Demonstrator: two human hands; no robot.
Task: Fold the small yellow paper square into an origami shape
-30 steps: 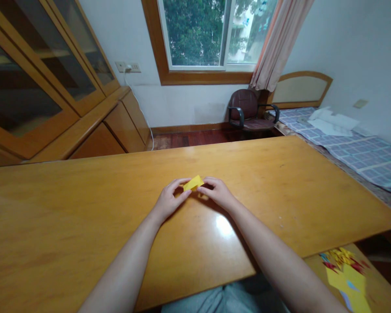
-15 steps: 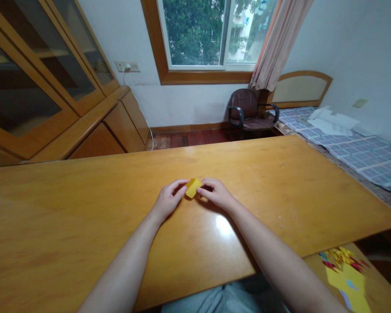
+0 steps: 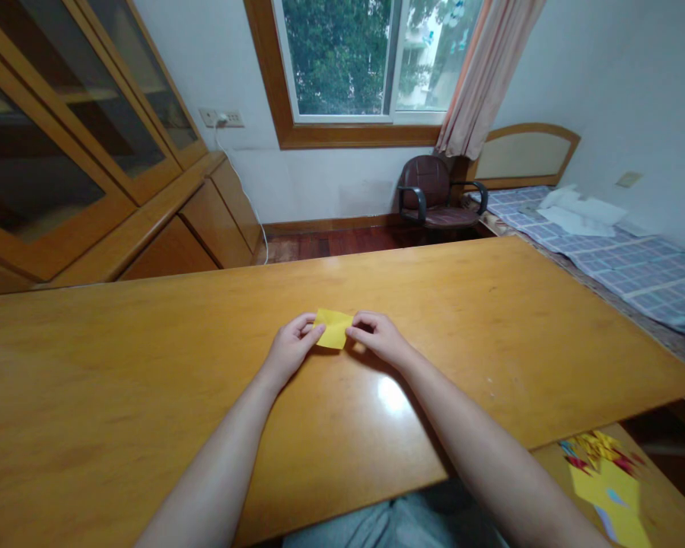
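From where I stand, taking the person's straight ahead as twelve o'clock, a small yellow paper sheet (image 3: 332,330) is spread between two hands, around the middle of the glossy wooden tabletop (image 3: 148,396). The left hand (image 3: 291,349), at the paper's nine o'clock, pinches its edge, the thumb laid over the face. At three o'clock, the right hand (image 3: 381,337) has thumb and fingers drawn narrowly together on the opposite edge. I can't tell whether the paper touches the wood; a shadow falls below it.

Off at four o'clock, on a lower wooden surface (image 3: 553,464), yellow sheets (image 3: 625,521) lie beside a cluster of small yellow and red pieces (image 3: 597,449), too tiny to make out. The window (image 3: 342,61) is at twelve, a maroon armchair (image 3: 425,183) at one, the bed (image 3: 622,255) at two, and a glass-doored cabinet (image 3: 114,186) at ten.
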